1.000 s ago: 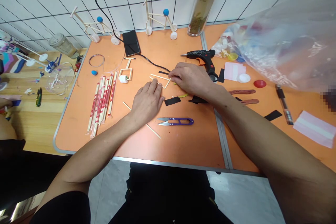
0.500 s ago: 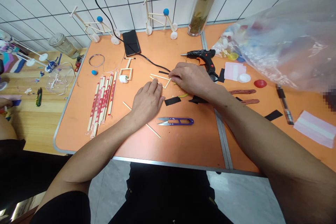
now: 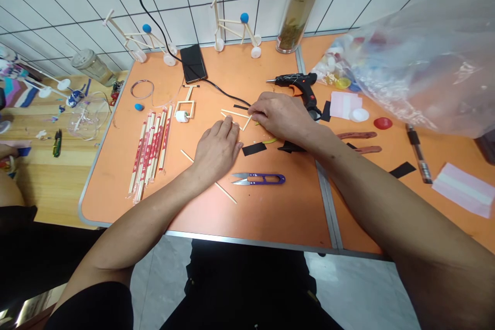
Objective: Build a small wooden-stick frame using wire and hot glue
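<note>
Short thin wooden sticks lie joined in an angular frame (image 3: 235, 112) on the orange table between my hands. My left hand (image 3: 218, 149) rests flat, fingers stretched out, with its fingertips on the near stick of the frame. Pinched together, the thumb and fingers of my right hand (image 3: 284, 116) hold the frame's right end; the fingertips partly hide it. A loose wooden stick (image 3: 226, 193) passes beneath my left wrist. Purple thread snips (image 3: 266, 179) lie nearer to me, below a black strip (image 3: 254, 149). Beyond my right hand is a black glue gun (image 3: 297, 82).
Wrapped chopsticks (image 3: 150, 149) and a small stick frame with a white roll (image 3: 182, 115) lie left. Stick bicycle models (image 3: 232, 26) stand at the wall near a phone (image 3: 194, 63). Red-handled pliers (image 3: 359, 135), a pen (image 3: 419, 154) and a plastic bag (image 3: 417, 72) are right.
</note>
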A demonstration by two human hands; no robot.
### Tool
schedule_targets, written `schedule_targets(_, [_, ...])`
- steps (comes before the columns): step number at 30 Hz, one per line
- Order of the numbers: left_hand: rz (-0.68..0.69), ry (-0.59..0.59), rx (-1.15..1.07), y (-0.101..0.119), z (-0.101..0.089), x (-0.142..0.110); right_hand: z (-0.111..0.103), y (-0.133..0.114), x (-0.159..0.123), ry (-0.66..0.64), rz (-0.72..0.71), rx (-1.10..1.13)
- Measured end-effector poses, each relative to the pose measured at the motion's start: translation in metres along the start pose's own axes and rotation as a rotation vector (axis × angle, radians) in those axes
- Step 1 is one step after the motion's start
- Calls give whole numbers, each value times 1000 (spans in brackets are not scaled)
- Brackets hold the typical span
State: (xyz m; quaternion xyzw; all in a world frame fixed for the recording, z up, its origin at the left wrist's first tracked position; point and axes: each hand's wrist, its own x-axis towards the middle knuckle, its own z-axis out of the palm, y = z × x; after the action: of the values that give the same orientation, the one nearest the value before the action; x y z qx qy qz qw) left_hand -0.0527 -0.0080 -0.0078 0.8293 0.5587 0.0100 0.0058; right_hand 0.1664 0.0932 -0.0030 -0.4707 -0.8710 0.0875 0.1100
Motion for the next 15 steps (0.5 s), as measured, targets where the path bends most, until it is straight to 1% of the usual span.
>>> schedule_targets(15, [-5, -11, 4, 1, -1, 0, 1, 1, 0, -4, 2, 8])
